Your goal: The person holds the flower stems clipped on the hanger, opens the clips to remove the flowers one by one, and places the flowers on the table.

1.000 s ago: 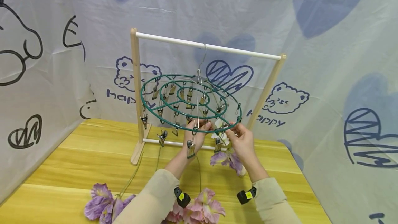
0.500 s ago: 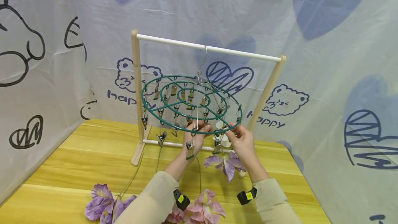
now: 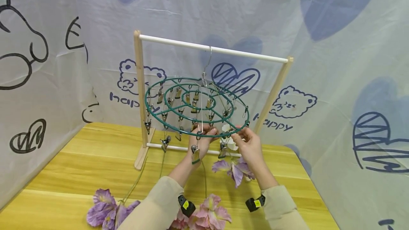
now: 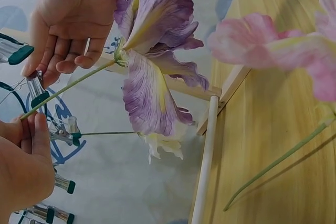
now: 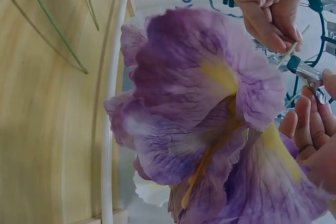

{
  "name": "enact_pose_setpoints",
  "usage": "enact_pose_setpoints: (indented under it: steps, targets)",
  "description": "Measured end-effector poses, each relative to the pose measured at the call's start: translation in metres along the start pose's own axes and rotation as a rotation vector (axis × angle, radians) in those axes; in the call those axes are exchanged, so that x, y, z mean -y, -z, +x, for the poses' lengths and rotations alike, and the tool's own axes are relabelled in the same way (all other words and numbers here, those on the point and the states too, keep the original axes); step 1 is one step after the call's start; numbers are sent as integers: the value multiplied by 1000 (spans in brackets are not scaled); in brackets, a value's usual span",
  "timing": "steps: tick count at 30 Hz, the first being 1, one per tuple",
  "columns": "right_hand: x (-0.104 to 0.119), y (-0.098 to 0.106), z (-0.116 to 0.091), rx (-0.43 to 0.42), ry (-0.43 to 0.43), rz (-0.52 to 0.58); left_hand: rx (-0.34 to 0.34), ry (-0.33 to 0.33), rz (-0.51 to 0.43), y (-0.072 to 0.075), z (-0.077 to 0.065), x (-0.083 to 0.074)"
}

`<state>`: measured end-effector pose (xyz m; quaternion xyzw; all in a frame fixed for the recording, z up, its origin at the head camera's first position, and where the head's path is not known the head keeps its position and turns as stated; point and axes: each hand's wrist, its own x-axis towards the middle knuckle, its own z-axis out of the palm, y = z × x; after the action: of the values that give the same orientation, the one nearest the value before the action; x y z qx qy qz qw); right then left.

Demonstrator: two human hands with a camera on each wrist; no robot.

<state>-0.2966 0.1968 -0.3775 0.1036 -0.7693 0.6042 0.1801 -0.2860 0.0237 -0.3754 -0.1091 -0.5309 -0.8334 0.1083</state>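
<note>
A round green clip hanger [image 3: 217, 136] hangs by its metal hook, with several metal clips dangling from its rings. Under its near right rim, my left hand [image 3: 202, 143] pinches the thin green stem [image 4: 68, 92] of a purple artificial flower [image 5: 184, 77] near the stem's end. My right hand [image 3: 250, 144] pinches a silver clip with green tips [image 5: 307, 73] between thumb and fingers. The clip's tips lie right at the stem in both wrist views. The large purple bloom points down, away from the hanger. A white flower [image 4: 163, 144] hangs behind it, its stem held in another clip.
The hanger's hook sits on the white top rod [image 3: 249, 53] of a wooden-ended stand [image 3: 140, 88]. On the yellow wood-grain table [image 3: 64, 173] lie another purple flower [image 3: 102, 207] at left and pink flowers [image 3: 209, 212] at front centre. Patterned cloth [image 3: 179, 6] surrounds the table.
The held purple bloom has turned and sits slightly lower than a second ago. Both hands stay almost in place under the rim.
</note>
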Motion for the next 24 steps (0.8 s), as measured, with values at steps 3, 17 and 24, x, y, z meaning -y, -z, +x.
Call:
enact_pose_setpoints:
  steps: [3, 17, 24]
  targets:
    - [0, 1, -1, -10, 0, -10, 2, 31, -12, 0, 0, -1]
    - [8, 16, -1, -5, 10, -13, 32, 227, -3, 4, 2, 7]
    - [11, 24, -1, 26, 25, -50, 60, 316, 54, 2, -1, 0]
